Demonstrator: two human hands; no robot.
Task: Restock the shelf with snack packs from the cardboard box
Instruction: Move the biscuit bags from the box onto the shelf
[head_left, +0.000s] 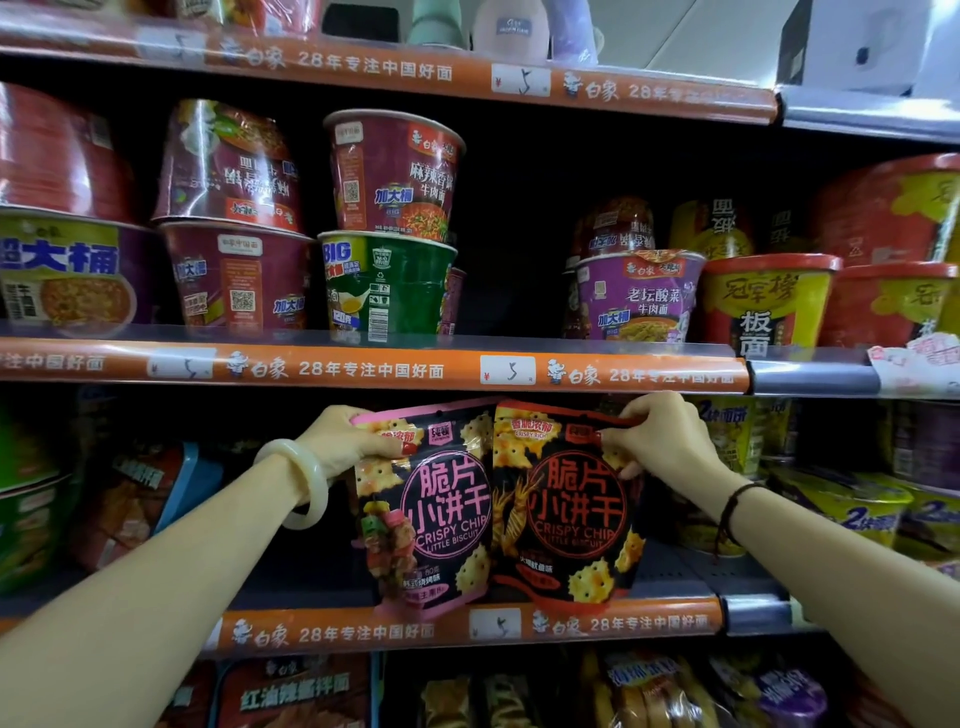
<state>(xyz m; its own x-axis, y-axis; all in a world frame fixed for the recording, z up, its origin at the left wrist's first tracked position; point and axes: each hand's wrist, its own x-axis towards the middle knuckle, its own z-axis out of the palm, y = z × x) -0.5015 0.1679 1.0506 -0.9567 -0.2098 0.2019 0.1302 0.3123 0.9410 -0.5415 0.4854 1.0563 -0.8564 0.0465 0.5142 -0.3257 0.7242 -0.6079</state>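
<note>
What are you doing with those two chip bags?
A person is stocking a shop shelf. The left hand grips the top of a pink-trimmed crispy chip biscuit bag and the right hand grips the top of a red-trimmed crispy chip biscuit bag. Both bags stand side by side at the front of the shelf, below the shelf of instant noodle bowls. No cardboard box is in view.

The pink-trimmed snack pack (423, 506) pinched by the left hand (345, 441) reads "脆片小饼干 CRISPY CHIP LITTLE BISCUIT", and the red-trimmed snack pack (566, 504) under the right hand (662, 441) bears the same words plus "CRISPY RICH". Just above both hands, the orange shelf strip (374, 370) reads "白象 28年专注中国好面", with a price tag (507, 370) marked "¥ 5". Higher up, above the left hand, a green noodle tub (387, 288) says "BIG", and above the right hand a purple noodle tub (636, 299) reads "老坛酸菜牛肉面".
</note>
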